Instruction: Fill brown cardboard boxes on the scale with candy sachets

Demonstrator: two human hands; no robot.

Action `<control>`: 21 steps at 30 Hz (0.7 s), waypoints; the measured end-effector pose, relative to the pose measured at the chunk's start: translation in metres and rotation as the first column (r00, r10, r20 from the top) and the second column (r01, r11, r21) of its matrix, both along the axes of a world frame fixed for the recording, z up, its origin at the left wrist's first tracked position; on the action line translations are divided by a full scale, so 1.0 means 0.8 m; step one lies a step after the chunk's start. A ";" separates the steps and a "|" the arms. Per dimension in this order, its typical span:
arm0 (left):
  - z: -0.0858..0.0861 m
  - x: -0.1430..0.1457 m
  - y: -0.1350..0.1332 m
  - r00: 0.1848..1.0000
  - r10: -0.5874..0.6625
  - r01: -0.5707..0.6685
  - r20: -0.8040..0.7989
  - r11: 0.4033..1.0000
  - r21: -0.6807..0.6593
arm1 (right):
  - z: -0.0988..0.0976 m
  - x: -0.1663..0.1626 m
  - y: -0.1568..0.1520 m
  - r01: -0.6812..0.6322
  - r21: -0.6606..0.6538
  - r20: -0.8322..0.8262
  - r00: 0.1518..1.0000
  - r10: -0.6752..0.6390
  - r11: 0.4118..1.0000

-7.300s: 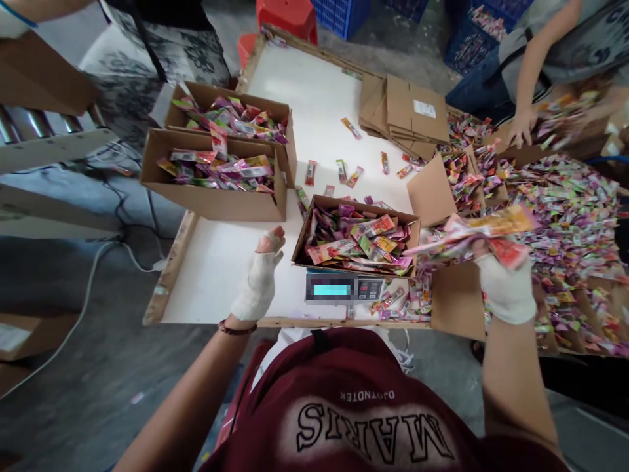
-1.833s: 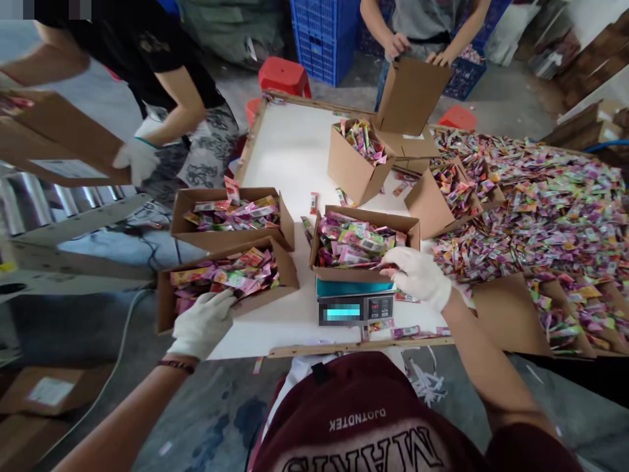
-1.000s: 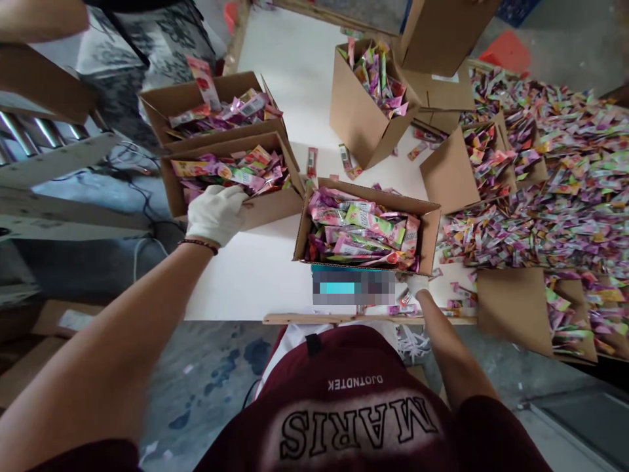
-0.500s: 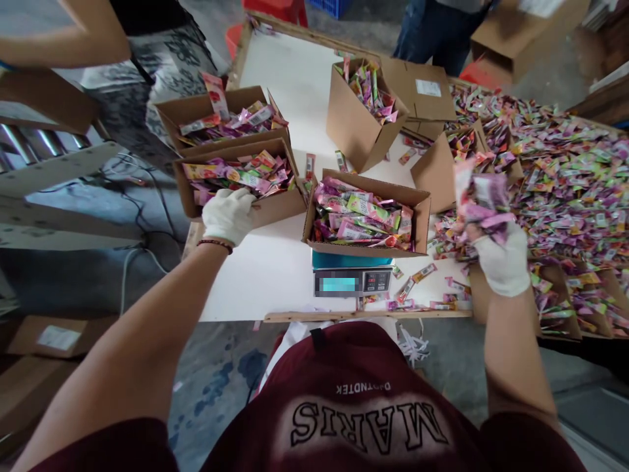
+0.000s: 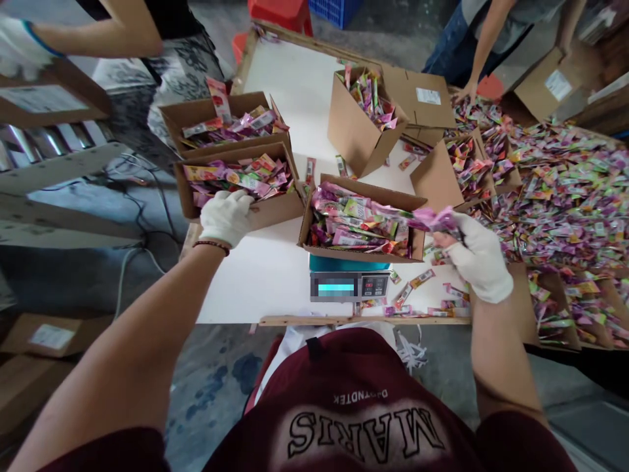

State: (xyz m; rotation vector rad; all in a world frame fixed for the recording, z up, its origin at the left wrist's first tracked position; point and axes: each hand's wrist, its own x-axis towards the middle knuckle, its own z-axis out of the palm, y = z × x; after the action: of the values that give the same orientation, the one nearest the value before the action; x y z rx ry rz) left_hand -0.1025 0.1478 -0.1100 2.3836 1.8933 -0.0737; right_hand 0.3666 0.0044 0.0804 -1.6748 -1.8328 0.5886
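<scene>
A cardboard box [image 5: 361, 253] full of colourful sachets stands on a teal scale [image 5: 350, 282] near the table's front edge. My right hand [image 5: 479, 259], in a white glove, is closed on a bunch of pink sachets [image 5: 435, 219] held over the box's right rim. My gloved left hand [image 5: 225, 216] is wrapped over the front wall of a second filled box [image 5: 275, 208] to the left. Behind that one stands a third filled box [image 5: 196, 111].
A big heap of loose sachets [image 5: 565, 196] covers the table's right side. An upright filled box [image 5: 354, 134] and flat cartons [image 5: 425, 98] lie further back on the white tabletop [image 5: 289, 92]. Other people stand at the far left and far right.
My right hand has come down and to the left with its bunch of sachets, from beside the heap to the rim of the box on the scale. My left hand stayed on its box.
</scene>
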 end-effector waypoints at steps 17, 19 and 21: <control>0.009 0.006 0.002 0.999 0.040 -0.042 -0.030 0.997 -0.058 | 0.010 -0.038 0.016 -0.078 0.054 -0.259 0.962 0.089 0.996; 0.008 0.006 -0.001 0.999 0.040 -0.040 -0.016 0.998 -0.045 | 0.003 -0.045 0.028 -0.164 0.045 -0.123 0.978 0.169 0.985; 0.007 0.006 -0.003 0.999 0.041 -0.041 0.000 0.999 -0.032 | -0.013 -0.034 0.026 -0.129 0.081 -0.108 0.985 0.138 0.988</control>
State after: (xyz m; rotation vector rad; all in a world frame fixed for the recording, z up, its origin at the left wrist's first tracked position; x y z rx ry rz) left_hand -0.0979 0.1451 -0.1047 2.3227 1.9256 -0.0998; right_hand 0.3394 0.0253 0.0702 -1.4491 -1.8718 0.6502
